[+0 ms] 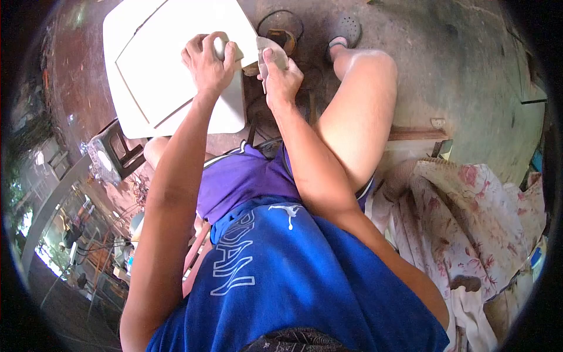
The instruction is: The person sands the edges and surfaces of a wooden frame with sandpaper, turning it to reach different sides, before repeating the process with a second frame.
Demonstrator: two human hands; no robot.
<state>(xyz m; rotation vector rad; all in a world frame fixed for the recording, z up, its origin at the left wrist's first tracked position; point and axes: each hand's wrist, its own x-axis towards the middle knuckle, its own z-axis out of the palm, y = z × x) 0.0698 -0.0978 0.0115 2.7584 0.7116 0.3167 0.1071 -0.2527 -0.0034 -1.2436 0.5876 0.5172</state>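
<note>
A white panel (176,35) with thin dark lines across its face lies in front of me, at the top of the head view. My left hand (208,66) reaches over it, fingers curled around a small pale grey block (220,48) near the panel's right edge. Just right of that edge, my right hand (282,79) grips a thin grey piece with a curved edge (271,48); the thumb presses on its flat face and the fingers are partly hidden behind it. Both hands are close together.
Right of the panel, a yellow-and-black object (282,41) sits on the floor near a dark cable. A grey stool (111,152) stands at left. Flower-patterned cloth (463,217) is heaped at right. My bent knee (375,64) is beside my right arm.
</note>
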